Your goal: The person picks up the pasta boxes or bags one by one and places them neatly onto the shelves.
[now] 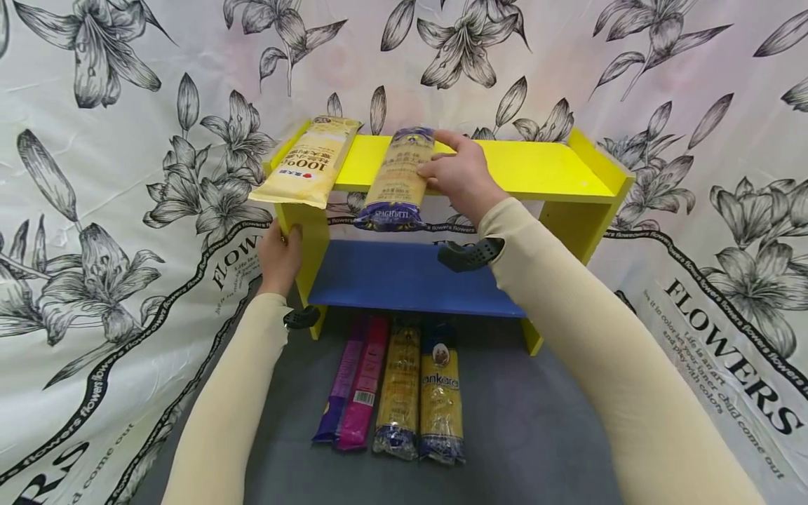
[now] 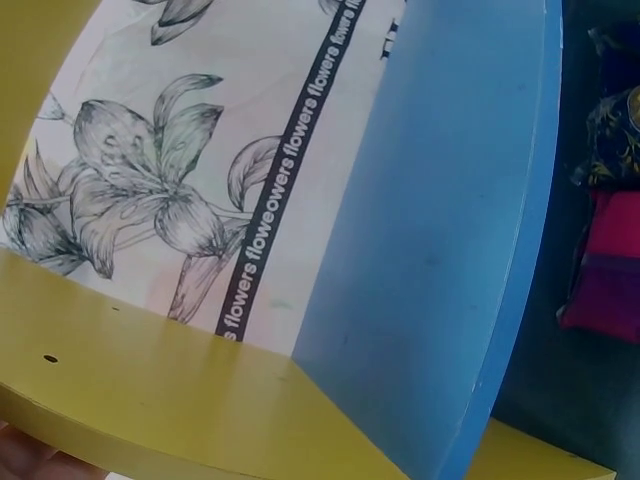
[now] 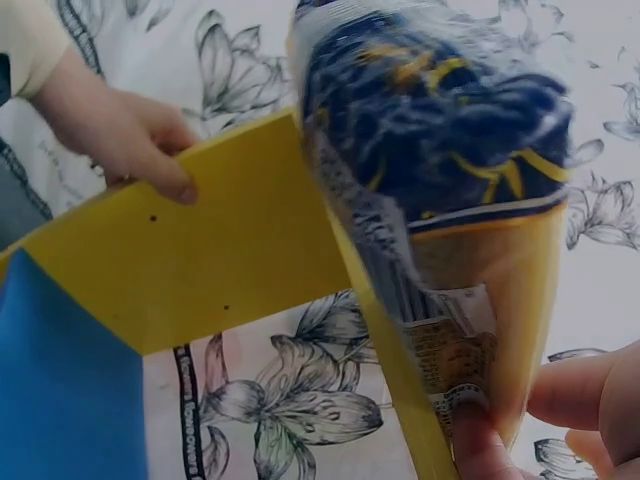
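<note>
My right hand (image 1: 463, 172) grips a clear-and-blue pack of spaghetti (image 1: 399, 175) by its right edge, thumb and fingers on opposite faces. The pack lies tilted over the yellow top board (image 1: 524, 165), its blue end sticking out past the front edge. With the left hand (image 1: 280, 256) I hold the left side panel (image 3: 230, 240) of the shelf, thumb on the panel's inner face in the right wrist view. Just above that hand, a yellow pasta pack (image 1: 312, 165) rests on the top board, overhanging its front edge.
Below the top board runs a blue middle shelf (image 1: 410, 277). Several long pasta packs lie side by side on the grey surface (image 1: 517, 421) under it: a purple one (image 1: 344, 382), a pink one (image 1: 366, 386) and yellow ones (image 1: 442, 400). A flower-printed cloth (image 1: 95, 210) hangs behind.
</note>
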`<state>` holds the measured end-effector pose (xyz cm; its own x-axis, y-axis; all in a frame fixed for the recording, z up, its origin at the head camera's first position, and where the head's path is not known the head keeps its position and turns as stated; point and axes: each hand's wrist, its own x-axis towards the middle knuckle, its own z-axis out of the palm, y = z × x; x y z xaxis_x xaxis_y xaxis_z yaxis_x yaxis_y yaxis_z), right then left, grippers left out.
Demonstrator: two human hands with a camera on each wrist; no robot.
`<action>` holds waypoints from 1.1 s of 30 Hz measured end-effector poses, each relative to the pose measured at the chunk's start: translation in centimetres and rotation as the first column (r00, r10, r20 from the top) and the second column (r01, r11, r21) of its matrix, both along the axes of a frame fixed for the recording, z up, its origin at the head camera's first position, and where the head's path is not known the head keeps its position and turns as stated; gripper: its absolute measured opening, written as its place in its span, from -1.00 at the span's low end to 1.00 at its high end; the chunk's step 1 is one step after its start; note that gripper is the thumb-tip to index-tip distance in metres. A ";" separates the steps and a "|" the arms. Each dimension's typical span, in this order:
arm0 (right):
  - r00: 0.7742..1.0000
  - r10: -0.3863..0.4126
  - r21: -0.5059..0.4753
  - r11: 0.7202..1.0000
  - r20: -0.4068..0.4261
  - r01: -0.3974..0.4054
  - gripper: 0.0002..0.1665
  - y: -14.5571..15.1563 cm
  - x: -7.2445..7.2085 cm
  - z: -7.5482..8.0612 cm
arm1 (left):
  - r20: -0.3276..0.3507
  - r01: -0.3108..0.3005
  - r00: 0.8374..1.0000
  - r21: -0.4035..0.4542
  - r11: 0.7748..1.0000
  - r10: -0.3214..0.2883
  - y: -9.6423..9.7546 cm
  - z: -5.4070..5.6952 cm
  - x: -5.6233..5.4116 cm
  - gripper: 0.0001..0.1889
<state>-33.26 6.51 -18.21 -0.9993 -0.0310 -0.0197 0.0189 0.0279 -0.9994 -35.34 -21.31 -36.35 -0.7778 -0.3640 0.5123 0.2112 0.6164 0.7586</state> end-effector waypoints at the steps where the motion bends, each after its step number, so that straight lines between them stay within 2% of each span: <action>1: 1.000 -0.007 0.017 1.000 -0.005 0.007 -0.11 0.0 -0.1 0.0 | 0.002 -0.002 1.000 0.001 1.000 0.002 0.0 0.0 0.0 -0.74; 5: 0.998 -0.007 0.137 0.990 -0.055 0.015 -0.12 0.4 0.2 0.0 | 0.004 0.006 1.000 0.014 1.000 -0.006 0.1 0.0 -0.1 -0.72; 7: 0.995 0.015 0.261 0.965 -0.096 0.011 -0.17 1.0 0.8 0.1 | 0.001 0.009 1.000 0.016 1.000 -0.009 0.2 0.0 -0.2 -0.72; 9: 0.989 0.065 0.392 0.920 -0.135 -0.007 -0.19 1.6 1.6 0.3 | -0.002 0.008 1.000 0.015 1.000 -0.008 0.1 -0.1 -0.2 -0.71; 10: 0.983 0.102 0.455 0.890 -0.153 -0.021 -0.20 1.9 2.0 0.3 | -0.005 0.002 1.000 0.011 1.000 -0.002 0.1 -0.1 -0.3 -0.71; 13: 0.956 0.233 0.630 0.773 -0.181 -0.069 -0.18 2.5 3.3 0.2 | 0.002 -0.007 1.000 0.006 1.000 0.007 -0.1 -0.2 -0.3 -0.71; 15: 0.925 0.327 0.716 0.691 -0.193 -0.094 -0.16 2.6 4.2 0.0 | 0.000 -0.008 1.000 0.001 1.000 0.008 -0.1 -0.2 -0.2 -0.70; 18: 0.868 0.449 0.821 0.564 -0.211 -0.092 -0.15 2.3 5.1 -0.5 | -0.008 -0.001 1.000 0.004 1.000 0.001 -0.2 -0.3 -0.2 -0.70; 19: 0.850 0.477 0.842 0.533 -0.224 -0.077 -0.15 2.2 5.3 -0.7 | -0.012 -0.002 1.000 0.002 1.000 0.002 -0.2 -0.2 -0.2 -0.70; 21: 0.816 0.520 0.867 0.497 -0.254 -0.046 -0.18 1.9 5.5 -1.0 | -0.013 -0.004 1.000 0.006 1.000 0.004 -0.3 -0.1 -0.1 -0.70; 23: 0.796 0.537 0.874 0.486 -0.280 -0.021 -0.21 1.6 5.5 -1.4 | -0.002 -0.007 1.000 0.010 1.000 0.007 -0.3 -0.1 -0.1 -0.70; 26: 0.788 0.531 0.866 0.500 -0.310 0.004 -0.26 1.3 5.3 -2.0 | 0.017 -0.003 1.000 0.012 1.000 0.003 -0.2 -0.2 0.1 -0.69; 29: 0.790 0.520 0.854 0.520 -0.325 0.009 -0.28 1.0 5.1 -2.3 | 0.022 0.001 1.000 0.012 1.000 -0.001 -0.2 -0.2 0.2 -0.70; 33: 0.800 0.504 0.846 0.533 -0.326 0.009 -0.29 0.6 4.5 -2.3 | 0.019 0.008 1.000 0.014 1.000 -0.008 0.0 0.1 0.2 -0.70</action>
